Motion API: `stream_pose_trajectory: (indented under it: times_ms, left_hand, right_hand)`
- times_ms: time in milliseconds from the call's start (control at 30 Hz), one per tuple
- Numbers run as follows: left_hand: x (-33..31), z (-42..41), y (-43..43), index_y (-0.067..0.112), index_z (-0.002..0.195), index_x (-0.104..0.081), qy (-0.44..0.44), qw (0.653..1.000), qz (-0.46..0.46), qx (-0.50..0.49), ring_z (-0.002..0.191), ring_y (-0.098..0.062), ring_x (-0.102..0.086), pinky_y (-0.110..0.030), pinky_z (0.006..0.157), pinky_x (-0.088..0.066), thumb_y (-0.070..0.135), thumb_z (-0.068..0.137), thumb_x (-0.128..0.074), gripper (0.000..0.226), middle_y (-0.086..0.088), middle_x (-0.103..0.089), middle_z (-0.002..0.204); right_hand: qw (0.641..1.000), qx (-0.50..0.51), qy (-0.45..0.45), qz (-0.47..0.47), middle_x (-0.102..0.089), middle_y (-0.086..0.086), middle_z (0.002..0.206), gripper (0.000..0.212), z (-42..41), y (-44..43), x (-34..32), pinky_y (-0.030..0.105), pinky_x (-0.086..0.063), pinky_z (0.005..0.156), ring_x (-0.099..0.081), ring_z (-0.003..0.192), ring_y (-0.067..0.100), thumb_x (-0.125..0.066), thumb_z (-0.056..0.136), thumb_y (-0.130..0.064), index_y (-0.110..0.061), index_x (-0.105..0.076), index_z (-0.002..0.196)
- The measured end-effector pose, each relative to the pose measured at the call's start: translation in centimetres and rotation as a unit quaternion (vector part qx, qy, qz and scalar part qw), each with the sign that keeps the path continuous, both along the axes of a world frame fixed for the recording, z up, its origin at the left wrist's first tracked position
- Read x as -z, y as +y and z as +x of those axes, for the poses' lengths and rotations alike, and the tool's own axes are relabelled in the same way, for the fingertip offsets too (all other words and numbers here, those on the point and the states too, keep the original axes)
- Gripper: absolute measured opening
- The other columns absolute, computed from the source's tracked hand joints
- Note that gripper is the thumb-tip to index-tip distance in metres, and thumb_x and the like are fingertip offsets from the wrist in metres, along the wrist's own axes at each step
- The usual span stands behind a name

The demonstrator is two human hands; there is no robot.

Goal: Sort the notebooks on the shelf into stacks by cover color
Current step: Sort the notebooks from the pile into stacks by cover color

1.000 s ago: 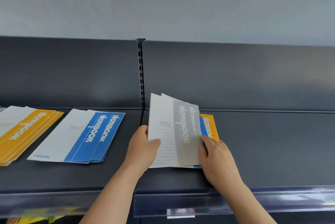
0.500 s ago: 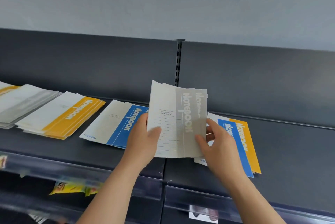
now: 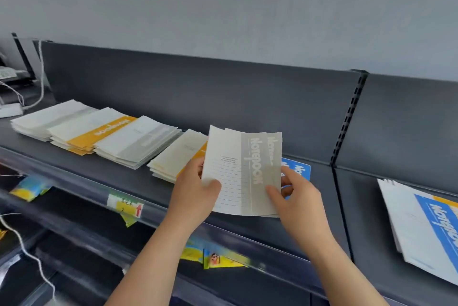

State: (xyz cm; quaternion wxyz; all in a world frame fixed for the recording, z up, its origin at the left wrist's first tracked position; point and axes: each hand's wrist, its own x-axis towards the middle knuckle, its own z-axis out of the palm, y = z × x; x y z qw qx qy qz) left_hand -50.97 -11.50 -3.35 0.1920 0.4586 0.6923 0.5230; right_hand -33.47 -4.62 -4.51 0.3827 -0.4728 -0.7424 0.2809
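Both hands hold a few grey-cover notebooks (image 3: 244, 172) upright above the dark shelf (image 3: 104, 169). My left hand (image 3: 195, 194) grips their lower left edge, my right hand (image 3: 295, 196) their lower right edge. Behind them lie a yellow stack (image 3: 173, 159) and a blue stack (image 3: 298, 169), both partly hidden. Further left sit a grey stack (image 3: 138, 143), another yellow stack (image 3: 96, 129) and a grey stack (image 3: 49, 117). At the far right, a mixed pile with a blue notebook (image 3: 426, 229) on top lies on the neighbouring shelf bay.
A slotted upright (image 3: 347, 117) divides the shelf bays. The shelf front has a clear price rail with a yellow tag (image 3: 126, 205). Coloured packets (image 3: 215, 258) hang on the shelf below. A white cord (image 3: 27, 251) runs at the lower left.
The grey notebooks have been lifted off the mixed pile and carried leftward along the shelf in both hands. My view has swung left, bringing more stacks into sight.
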Motion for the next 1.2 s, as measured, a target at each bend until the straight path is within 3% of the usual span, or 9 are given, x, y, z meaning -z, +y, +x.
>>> stream_pose_trajectory:
  times_ms: [100,333,467,633,800,933,1133,1200]
  left_hand:
    - [-0.6,-5.0,-1.6,0.033,0.116,-0.052,0.007,1.000,-0.020,0.016,0.096,-0.001,-0.059,-0.009,0.062,-0.042,0.005,0.087,-0.053,0.040,0.020,-0.062,0.106]
    - [-1.3,-15.3,-4.0,0.046,0.110,-0.048,0.019,0.999,-0.024,0.021,0.097,-0.003,-0.060,-0.010,0.065,-0.045,0.009,0.091,-0.055,0.042,0.019,-0.063,0.105]
    - [-1.4,-20.0,-4.3,0.042,0.110,-0.053,0.019,1.000,-0.019,0.013,0.097,-0.004,-0.062,-0.013,0.066,-0.049,0.009,0.091,-0.055,0.038,0.016,-0.066,0.106]
    - [-1.4,-24.7,-3.5,0.038,0.110,-0.058,0.013,1.000,-0.002,-0.009,0.097,-0.004,-0.063,-0.010,0.065,-0.049,0.010,0.093,-0.056,0.033,0.016,-0.067,0.107]
    - [-1.6,-29.1,-2.6,0.039,0.110,-0.060,0.024,0.999,0.021,-0.041,0.096,-0.001,-0.064,-0.012,0.071,-0.051,0.007,0.092,-0.055,0.037,0.018,-0.068,0.105]
    - [-1.2,-32.9,-2.2,0.031,0.111,-0.064,0.045,0.995,0.026,-0.083,0.094,0.001,-0.063,-0.009,0.069,-0.048,0.007,0.092,-0.053,0.033,0.020,-0.067,0.101]
    - [-0.4,-38.9,-2.3,0.034,0.104,-0.063,0.049,0.990,0.021,-0.130,0.092,0.002,-0.061,-0.007,0.066,-0.043,0.008,0.093,-0.053,0.029,0.023,-0.065,0.097]
    - [-0.5,-41.2,-2.2,0.035,0.110,-0.062,0.047,0.989,0.027,-0.138,0.092,0.002,-0.060,-0.008,0.066,-0.041,0.008,0.093,-0.053,0.034,0.022,-0.065,0.099]
  right_hand:
    - [1.000,0.000,-0.004,-0.008,-0.062,-0.009,0.096,0.024,-5.1,-0.8,0.0,0.014,-0.042,0.058,-0.057,0.075,0.005,-0.058,0.090,-0.023,-0.033,-0.055,0.111]
    - [1.000,0.000,-0.002,-0.009,-0.062,-0.010,0.095,0.035,-15.2,-3.1,-0.2,0.012,-0.044,0.058,-0.058,0.076,0.005,-0.058,0.090,-0.024,-0.027,-0.054,0.125]
    - [1.000,-0.004,-0.001,-0.015,-0.059,-0.016,0.090,0.036,-19.7,-3.4,-0.7,0.010,-0.041,0.053,-0.057,0.074,0.002,-0.058,0.091,-0.025,-0.028,-0.052,0.126]
    - [1.000,-0.027,0.001,-0.016,-0.062,-0.011,0.099,0.032,-24.8,-2.1,-1.4,0.010,-0.044,0.051,-0.058,0.076,0.003,-0.056,0.092,-0.027,-0.028,-0.052,0.124]
    - [0.998,-0.054,0.012,-0.005,-0.062,-0.008,0.106,0.038,-29.9,-0.3,-1.4,0.012,-0.047,0.062,-0.058,0.082,0.006,-0.057,0.092,-0.028,-0.026,-0.050,0.129]
    - [0.997,-0.082,0.013,0.003,-0.057,-0.015,0.096,0.035,-34.1,0.8,-1.4,0.008,-0.040,0.057,-0.054,0.073,0.000,-0.058,0.091,-0.024,-0.026,-0.052,0.126]
    - [0.994,-0.112,0.000,0.000,-0.062,-0.011,0.094,0.027,-40.8,1.6,-1.2,0.018,-0.046,0.062,-0.057,0.074,0.005,-0.057,0.090,-0.027,-0.030,-0.057,0.117]
    - [0.994,-0.110,-0.005,0.002,-0.062,-0.010,0.093,0.027,-43.3,1.7,-1.2,0.023,-0.050,0.066,-0.058,0.074,0.006,-0.057,0.089,-0.027,-0.029,-0.057,0.116]
